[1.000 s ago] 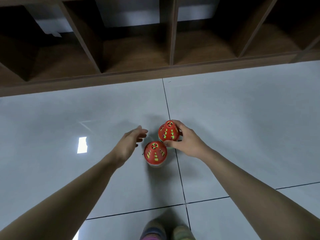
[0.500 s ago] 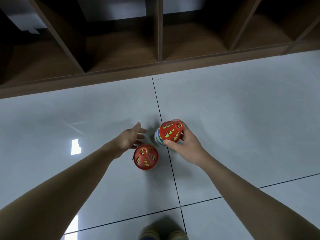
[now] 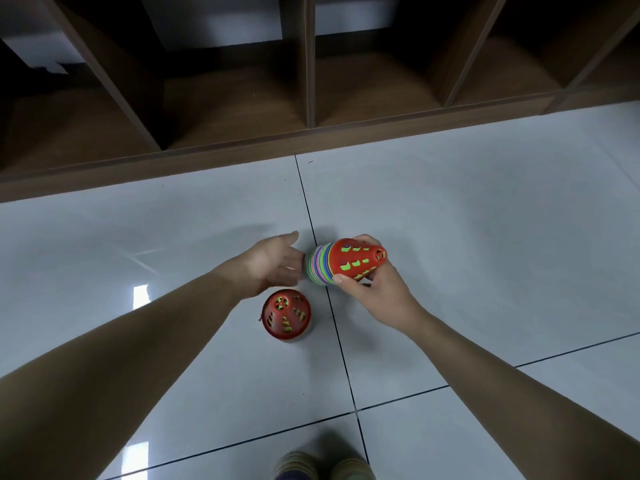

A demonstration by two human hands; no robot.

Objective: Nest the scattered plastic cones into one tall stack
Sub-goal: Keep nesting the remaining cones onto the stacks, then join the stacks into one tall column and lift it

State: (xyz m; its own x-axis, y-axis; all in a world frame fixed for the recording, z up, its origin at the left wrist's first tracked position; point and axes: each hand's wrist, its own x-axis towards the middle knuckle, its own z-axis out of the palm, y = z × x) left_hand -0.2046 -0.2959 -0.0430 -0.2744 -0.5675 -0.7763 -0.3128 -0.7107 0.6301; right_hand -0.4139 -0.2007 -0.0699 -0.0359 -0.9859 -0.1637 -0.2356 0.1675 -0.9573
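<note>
Feet [image 3: 323, 466] at bottom edge | one red cone [image 3: 286, 315] upright on floor [image 3: 485, 254], centre frame, not yet nested | right hand [image 3: 372, 289] curls round tilted stack [image 3: 341, 261], one, many coloured rims under a red top | left hand [image 3: 273, 263] spread, at stack's base | shelf [image 3: 242, 147] across top | judged nearly done, one visible cone left.

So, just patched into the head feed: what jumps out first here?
The tilted stack of nested cones, red on top with bright rims showing at its base, held in the right hand above the pale tiled floor. Just left of it the left hand reaches in, open, toward the stack's base. A second red cone stands alone on the floor below the left hand, near the tile seam.
</note>
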